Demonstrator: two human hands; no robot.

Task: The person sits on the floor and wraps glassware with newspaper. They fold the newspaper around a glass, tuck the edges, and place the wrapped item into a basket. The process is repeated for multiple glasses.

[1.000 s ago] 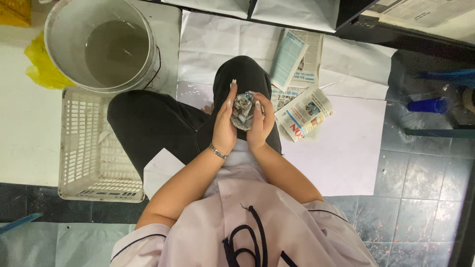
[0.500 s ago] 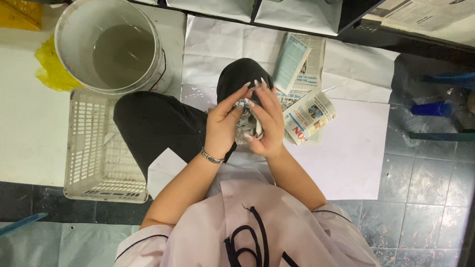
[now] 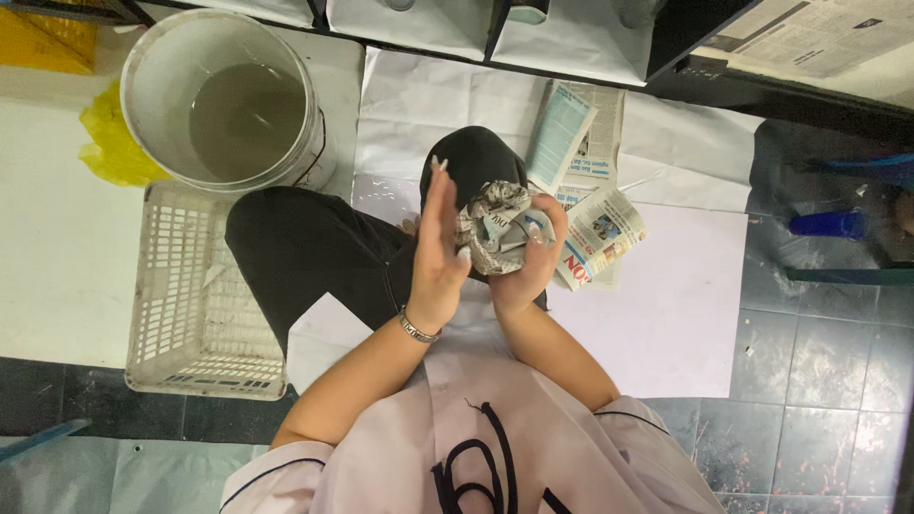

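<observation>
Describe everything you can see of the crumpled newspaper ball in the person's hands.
The newspaper ball is a wad of printed newsprint, grey-white with small patches of blue and dark type, crushed into a rough, creased lump. It sits above the person's lap, over a dark trouser knee. The right hand cups it from below and the side, fingers wrapped round it. The left hand stands flat and upright against its left side, thumb pressing the paper. What, if anything, is wrapped inside cannot be seen.

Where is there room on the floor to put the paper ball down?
The white sheet is bare right of the newspapers, up to the dark tiles. The white patch left of the basket is free too. Around the bucket and knees it is crowded.
</observation>
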